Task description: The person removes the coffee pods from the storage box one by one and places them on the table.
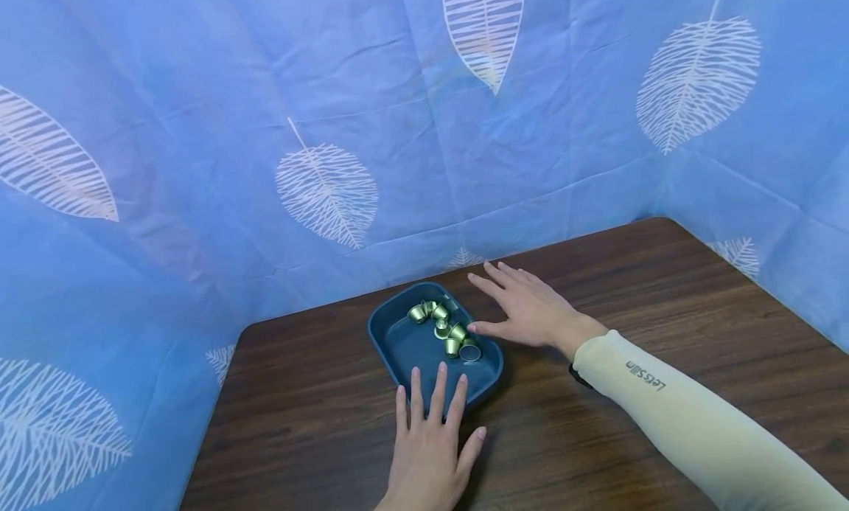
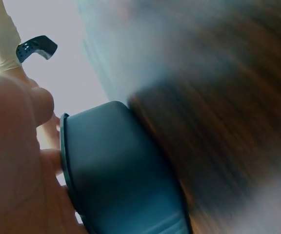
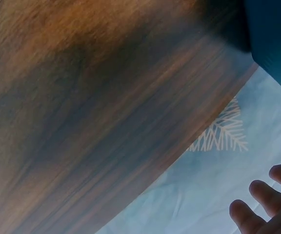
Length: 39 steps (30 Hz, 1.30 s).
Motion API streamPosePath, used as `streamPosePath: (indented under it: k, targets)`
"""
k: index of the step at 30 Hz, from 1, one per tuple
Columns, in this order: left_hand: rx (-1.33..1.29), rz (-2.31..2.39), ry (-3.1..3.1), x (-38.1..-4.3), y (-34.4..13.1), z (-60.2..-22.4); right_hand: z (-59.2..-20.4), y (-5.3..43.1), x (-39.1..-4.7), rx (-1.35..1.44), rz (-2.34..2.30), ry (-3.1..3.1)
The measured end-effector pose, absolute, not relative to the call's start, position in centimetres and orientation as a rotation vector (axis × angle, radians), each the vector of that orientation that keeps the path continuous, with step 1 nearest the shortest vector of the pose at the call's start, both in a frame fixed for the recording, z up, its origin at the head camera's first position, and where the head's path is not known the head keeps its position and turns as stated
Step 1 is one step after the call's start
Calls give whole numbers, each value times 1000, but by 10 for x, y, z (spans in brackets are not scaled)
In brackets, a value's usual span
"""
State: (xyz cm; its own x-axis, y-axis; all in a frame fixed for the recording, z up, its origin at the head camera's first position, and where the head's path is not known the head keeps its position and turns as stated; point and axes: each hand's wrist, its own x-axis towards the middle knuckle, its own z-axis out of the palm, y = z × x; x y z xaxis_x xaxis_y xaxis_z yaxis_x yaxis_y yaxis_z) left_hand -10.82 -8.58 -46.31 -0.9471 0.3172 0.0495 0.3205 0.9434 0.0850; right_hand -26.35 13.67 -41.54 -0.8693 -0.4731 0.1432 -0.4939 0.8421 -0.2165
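Note:
A dark blue tray (image 1: 404, 341) with rounded corners sits on the table. Several small green-gold coffee capsules (image 1: 456, 332) lie in it, mostly along its right side. My left hand (image 1: 427, 448) is spread with straight fingers at the tray's near edge, its fingertips over the rim; the left wrist view shows the tray's outer wall (image 2: 121, 165) beside that hand. To the right of the tray, my right hand (image 1: 530, 308) is stretched out, thumb near the right rim. Whether either hand touches the tray, I cannot tell. Neither holds anything.
The dark wood-grain table (image 1: 298, 393) reaches back to a blue curtain (image 1: 424, 164) printed with white leaves. Its back edge runs close behind the tray. A light sleeve (image 1: 690, 415) covers the right forearm, with a dark band (image 1: 580, 376) at the wrist.

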Motion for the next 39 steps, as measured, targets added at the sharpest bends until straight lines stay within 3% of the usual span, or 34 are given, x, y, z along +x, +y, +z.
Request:
streamPosePath:
  k: [11, 39]
  targets:
    - [-436, -74, -2914, -96, -84, -476, -422, 121, -251, 858, 366, -2936]
    - [-481, -143, -3006, -107, -85, -474, -428, 119, -247, 926, 276, -2864]
